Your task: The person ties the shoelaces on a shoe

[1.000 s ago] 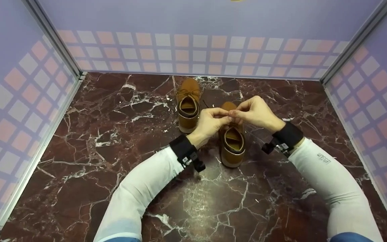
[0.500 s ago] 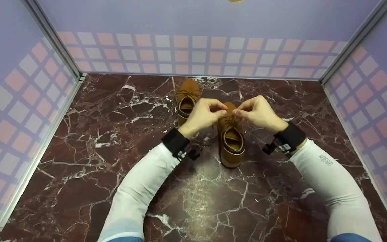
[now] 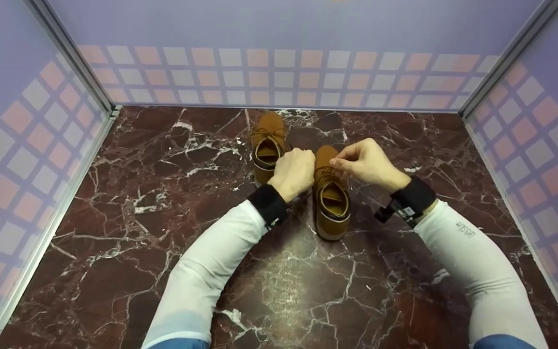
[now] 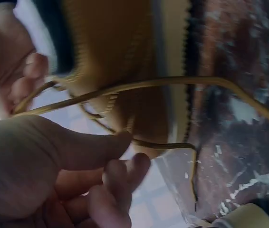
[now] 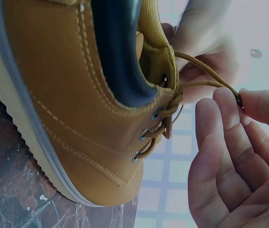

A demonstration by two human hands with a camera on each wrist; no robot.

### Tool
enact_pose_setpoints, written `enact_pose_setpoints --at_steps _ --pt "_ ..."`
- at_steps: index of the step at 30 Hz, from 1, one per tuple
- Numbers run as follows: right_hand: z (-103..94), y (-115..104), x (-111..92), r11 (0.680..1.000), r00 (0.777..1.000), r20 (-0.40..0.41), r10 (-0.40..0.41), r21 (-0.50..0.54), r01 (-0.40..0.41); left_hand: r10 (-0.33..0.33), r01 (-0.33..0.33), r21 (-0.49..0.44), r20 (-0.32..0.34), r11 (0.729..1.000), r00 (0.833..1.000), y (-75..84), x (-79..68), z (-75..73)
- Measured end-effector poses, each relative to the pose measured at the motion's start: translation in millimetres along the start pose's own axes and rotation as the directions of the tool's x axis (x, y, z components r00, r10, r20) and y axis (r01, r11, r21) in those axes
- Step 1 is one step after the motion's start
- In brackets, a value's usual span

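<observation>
Two tan lace-up shoes stand on the floor. Over the nearer shoe, my right hand pinches a brown shoelace between thumb and fingertips. My left hand is at that shoe's left side, with fingers curled and the thumb extended. In the left wrist view, one stretch of lace crosses above the thumb. Another stretch passes behind the thumb tip and hangs down to a loose end; whether the left fingers grip it I cannot tell. The farther shoe is laced, partly hidden behind the left hand.
Dark red marbled floor spreads around the shoes. A lilac wall with pink and white squares stands behind, and similar panels rise on both sides. Each wrist wears a black strap with a small camera.
Both hands met above the nearer shoe at first. My left hand then drew left and turned down beside it, uncovering the laces. My right hand stays nearly in place.
</observation>
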State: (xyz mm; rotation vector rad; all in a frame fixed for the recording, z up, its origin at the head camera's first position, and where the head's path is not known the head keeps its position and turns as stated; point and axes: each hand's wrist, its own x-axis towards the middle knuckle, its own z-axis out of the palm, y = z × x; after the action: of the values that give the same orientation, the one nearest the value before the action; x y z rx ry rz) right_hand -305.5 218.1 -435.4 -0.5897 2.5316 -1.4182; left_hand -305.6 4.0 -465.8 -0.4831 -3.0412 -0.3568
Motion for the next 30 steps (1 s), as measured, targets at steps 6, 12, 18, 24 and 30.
enact_pose_setpoints --at_steps 6,12,18,24,30 --pt "1.6 1.0 -1.8 1.0 1.0 0.004 -0.015 0.015 0.015 -0.02 0.021 0.043 -0.014 0.999 1.0 -10.8 12.8 34.0" --pt "1.5 1.5 -2.5 0.999 0.999 0.009 -0.042 0.017 0.042 -0.017 0.018 0.045 -0.01 0.999 1.0 -5.0 1.4 21.7" --pt "2.8 1.4 -2.0 0.999 0.999 0.009 -0.054 0.004 0.054 0.01 -0.006 0.059 -0.064 0.998 0.998 -8.3 0.2 23.6" --pt "4.0 2.2 -2.6 0.999 0.999 0.01 -0.043 0.011 0.043 0.031 -0.026 0.046 -0.104 0.999 0.994 -11.8 -2.0 13.5" --pt "4.4 1.7 -2.6 0.999 0.999 0.005 -0.036 0.012 0.036 0.0 -0.001 -0.01 -0.137 1.0 0.991 -12.2 -4.0 -13.3"
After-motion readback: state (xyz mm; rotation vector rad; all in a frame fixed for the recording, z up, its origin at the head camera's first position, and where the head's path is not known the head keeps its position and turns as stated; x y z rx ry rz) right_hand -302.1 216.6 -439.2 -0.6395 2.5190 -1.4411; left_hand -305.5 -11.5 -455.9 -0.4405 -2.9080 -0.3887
